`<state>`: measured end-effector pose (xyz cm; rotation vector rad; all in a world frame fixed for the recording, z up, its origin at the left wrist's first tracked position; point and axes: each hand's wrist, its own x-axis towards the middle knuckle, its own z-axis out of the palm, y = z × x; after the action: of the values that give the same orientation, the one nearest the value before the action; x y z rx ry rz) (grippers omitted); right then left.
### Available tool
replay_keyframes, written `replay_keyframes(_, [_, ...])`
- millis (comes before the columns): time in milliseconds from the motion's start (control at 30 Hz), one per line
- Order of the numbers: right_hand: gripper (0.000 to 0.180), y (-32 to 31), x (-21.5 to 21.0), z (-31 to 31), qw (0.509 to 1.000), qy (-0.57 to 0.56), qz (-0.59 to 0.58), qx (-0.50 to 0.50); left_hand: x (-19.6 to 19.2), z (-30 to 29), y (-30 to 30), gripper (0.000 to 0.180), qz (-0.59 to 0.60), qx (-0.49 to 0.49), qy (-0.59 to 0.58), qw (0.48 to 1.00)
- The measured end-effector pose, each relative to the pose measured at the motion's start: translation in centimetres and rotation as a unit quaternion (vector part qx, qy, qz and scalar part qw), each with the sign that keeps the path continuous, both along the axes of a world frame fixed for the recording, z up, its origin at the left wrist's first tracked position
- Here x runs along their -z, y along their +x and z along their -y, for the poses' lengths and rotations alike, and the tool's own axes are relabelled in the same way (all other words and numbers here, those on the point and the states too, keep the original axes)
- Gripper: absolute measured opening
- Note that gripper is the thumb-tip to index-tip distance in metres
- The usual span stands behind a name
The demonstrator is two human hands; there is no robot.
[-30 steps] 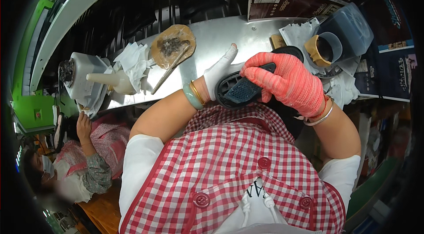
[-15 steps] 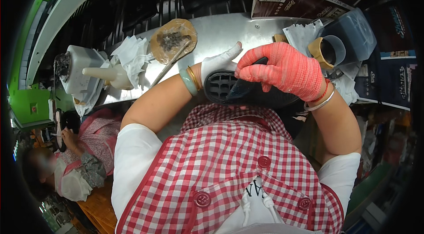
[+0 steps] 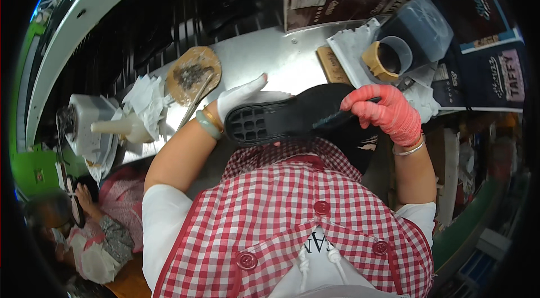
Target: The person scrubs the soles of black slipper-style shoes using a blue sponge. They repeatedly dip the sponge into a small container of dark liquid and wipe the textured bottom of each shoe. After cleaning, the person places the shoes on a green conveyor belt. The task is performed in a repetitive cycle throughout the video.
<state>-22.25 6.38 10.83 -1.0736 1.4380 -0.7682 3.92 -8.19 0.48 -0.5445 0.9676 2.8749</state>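
A black shoe sole [image 3: 292, 118] with a ridged tread lies lengthwise in front of my chest. My left hand [image 3: 244, 95], in a white glove, holds it from behind at the heel end. My right hand [image 3: 388, 115], in a red glove, grips a thin dark brush [image 3: 343, 113] whose tip rests on the sole's toe half. Green and gold bangles sit on my left wrist, a silver one on my right.
A steel worktop [image 3: 281, 56] carries a brown glue-stained dish [image 3: 194, 73] with a stick, crumpled white paper [image 3: 145, 101], a white squeeze bottle [image 3: 115, 127], and a clear plastic cup [image 3: 394, 56]. Dark boxes stand at the back right. Another person sits at the lower left [image 3: 95, 230].
The sole has turned so its tread faces up and stretches further right. My right hand has slid rightward along it, off the heel end, with the brush.
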Motion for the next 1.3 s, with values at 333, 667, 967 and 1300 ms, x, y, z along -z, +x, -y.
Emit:
replay_keyframes(333, [0.023, -7.0, -0.9, -1.7, 0.888, -0.231, -0.100, 0.385, -0.1, -0.4, 2.6, 0.055, -0.065, -0.220, -0.308, 0.924])
replay_keyframes(667, [0.031, -9.5, 3.1, -0.2, 0.896, -0.185, -0.132, 0.380, 1.8, -8.2, 1.9, 0.060, 0.092, -0.340, 0.148, 0.924])
replay_keyframes(967, [0.024, -8.4, 3.3, -2.7, 0.894, -0.176, 0.064, 0.407, 1.9, -8.0, -1.9, 0.064, -0.111, -0.248, 0.194, 0.943])
replay_keyframes(1300, [0.024, 4.0, 1.1, -0.6, 0.901, -0.212, 0.205, 0.317, -1.7, -7.5, -5.9, 0.075, -0.206, -0.248, 0.163, 0.932])
